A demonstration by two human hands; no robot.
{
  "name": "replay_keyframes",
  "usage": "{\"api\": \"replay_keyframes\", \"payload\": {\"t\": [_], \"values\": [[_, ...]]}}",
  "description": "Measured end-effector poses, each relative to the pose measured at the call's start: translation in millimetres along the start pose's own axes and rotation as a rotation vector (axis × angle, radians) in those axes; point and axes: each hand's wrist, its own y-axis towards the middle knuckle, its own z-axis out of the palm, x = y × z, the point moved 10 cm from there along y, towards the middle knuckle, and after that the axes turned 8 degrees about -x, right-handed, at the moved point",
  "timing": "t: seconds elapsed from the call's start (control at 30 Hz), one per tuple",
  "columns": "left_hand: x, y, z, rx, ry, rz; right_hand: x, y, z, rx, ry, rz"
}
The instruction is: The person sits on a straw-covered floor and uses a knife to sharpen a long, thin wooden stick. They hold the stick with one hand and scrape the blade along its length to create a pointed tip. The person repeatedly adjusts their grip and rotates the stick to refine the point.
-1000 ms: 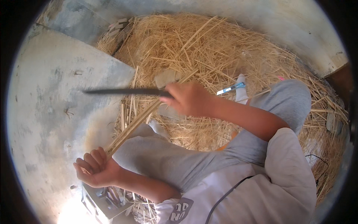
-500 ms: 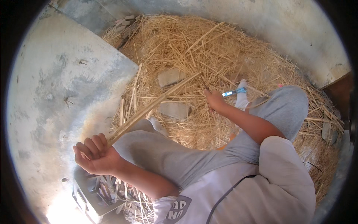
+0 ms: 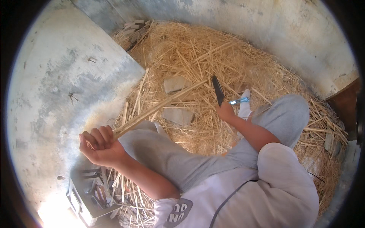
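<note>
— What has the left hand (image 3: 99,146) got, down at the lower left of the frame?

— Its fingers are curled tight round the near end of a long pale cane strip (image 3: 159,108), which slants up and right across the grey-trousered knee (image 3: 152,140) toward the middle of the picture.

— And the right hand (image 3: 226,112)?

— Right of centre, closed on the handle of a dark-bladed knife (image 3: 218,89); the blade points up, just right of the strip's far end — whether it touches the strip I cannot tell.

— What lies around them?

— Straw (image 3: 197,57) heaped across the upper middle, two flat grey stones (image 3: 175,83) beneath the strip, and an open box of small tools (image 3: 89,193) at the bottom left, on the concrete floor (image 3: 49,87).
</note>
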Motion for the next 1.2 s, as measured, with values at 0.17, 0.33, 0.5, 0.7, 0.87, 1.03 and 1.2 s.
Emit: {"api": "replay_keyframes", "payload": {"t": [0.17, 0.33, 0.5, 0.7, 0.87, 1.03, 1.2], "values": [[4.5, 1.0, 2.2, 0.052, -0.035, -0.043, 81.8, -26.3, -77.0, -0.258, 0.262, -0.203], [0.9, 1.4, 0.1, -0.006, -0.033, -0.021, -29.0, -10.7, -9.3, 0.004, 0.03, 0.083], [1.5, 3.2, -1.5, -0.002, -0.006, -0.004, -16.1, -21.5, -9.9, -0.083, 0.038, -0.121], [2.7, 1.4, 4.6, 0.063, -0.027, -0.025, -40.6, 3.9, 0.7, -0.016, 0.012, 0.084], [10.8, -5.4, 21.9, 0.096, -0.05, -0.061, -101.1, 35.6, 16.5, -0.056, -0.131, -0.125], [1.1, 0.3, 1.4, 0.097, -0.037, -0.042, 44.6, -11.2, -47.2, -0.114, -0.041, -0.164], [3.7, 1.4, 8.4, 0.082, -0.033, -0.038, 38.0, -26.5, -54.6, -0.145, -0.015, -0.228]]}}
